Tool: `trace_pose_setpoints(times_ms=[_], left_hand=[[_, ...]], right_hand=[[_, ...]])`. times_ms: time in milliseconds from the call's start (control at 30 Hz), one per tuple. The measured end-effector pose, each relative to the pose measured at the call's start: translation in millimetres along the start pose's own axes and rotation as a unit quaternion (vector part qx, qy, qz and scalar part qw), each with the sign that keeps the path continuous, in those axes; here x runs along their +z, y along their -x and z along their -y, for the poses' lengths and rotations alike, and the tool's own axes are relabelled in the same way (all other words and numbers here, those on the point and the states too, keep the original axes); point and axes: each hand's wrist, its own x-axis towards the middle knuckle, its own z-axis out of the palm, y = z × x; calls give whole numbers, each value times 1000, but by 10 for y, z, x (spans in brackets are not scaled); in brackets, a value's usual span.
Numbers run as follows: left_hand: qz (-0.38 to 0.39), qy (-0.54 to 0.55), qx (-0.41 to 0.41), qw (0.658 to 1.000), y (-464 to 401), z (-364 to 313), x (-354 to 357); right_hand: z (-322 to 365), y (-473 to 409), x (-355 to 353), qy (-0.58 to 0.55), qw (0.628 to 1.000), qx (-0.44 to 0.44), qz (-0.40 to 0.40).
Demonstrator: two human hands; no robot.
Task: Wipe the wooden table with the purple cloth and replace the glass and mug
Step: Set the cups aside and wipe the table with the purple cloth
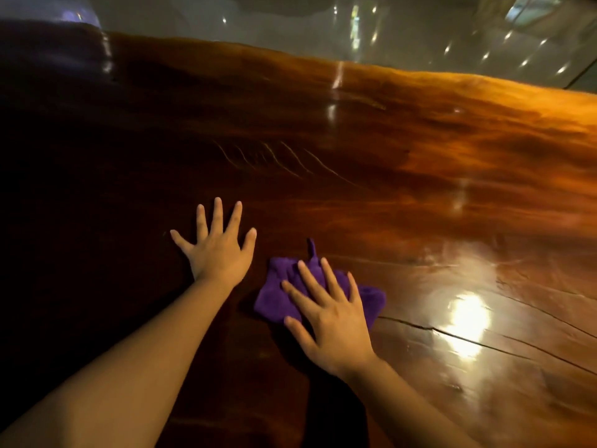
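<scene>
From the head camera, a broad, glossy, reddish-brown wooden table point(355, 130) with a wavy far edge fills most of the view. Its left part lies in deep shadow, while bright lamp reflections glare on its right part, where dark cracks run across the grain.

The right hand point(326, 315) lies palm down on a crumpled purple cloth point(274, 299), fingers straight and slightly spread, pressing the fabric flat against the wood rather than gripping it. The cloth sits on the near middle of the table, and a small loop of it sticks out towards the far edge.

The left hand point(216, 247) rests flat on the bare wood just beside the cloth, fingers splayed wide and holding nothing; it does not touch the cloth.

Beyond the far edge lies a pale, shiny floor point(420, 30) dotted with reflected lights.
</scene>
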Motion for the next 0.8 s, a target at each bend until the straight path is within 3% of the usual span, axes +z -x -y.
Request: trace_pose_setpoints(times_ms=[233, 333, 433, 533, 633, 800], left_hand=[[51, 5, 5, 999, 34, 4, -59], [85, 92, 7, 992, 216, -8, -253], [-11, 177, 157, 971, 858, -58, -355], [47, 160, 296, 940, 1598, -184, -299], [127, 100, 297, 941, 1864, -311, -146], [132, 90, 268, 950, 1909, -397, -99]], right_hand=[[211, 733, 43, -25, 998, 24, 53], [170, 725, -38, -59, 998, -1, 38], [93, 876, -97, -68, 998, 8, -14], [-18, 1037, -148, -73, 995, 43, -60], [-85, 1108, -161, -94, 993, 78, 4], [-39, 1156, -161, -94, 993, 60, 42]])
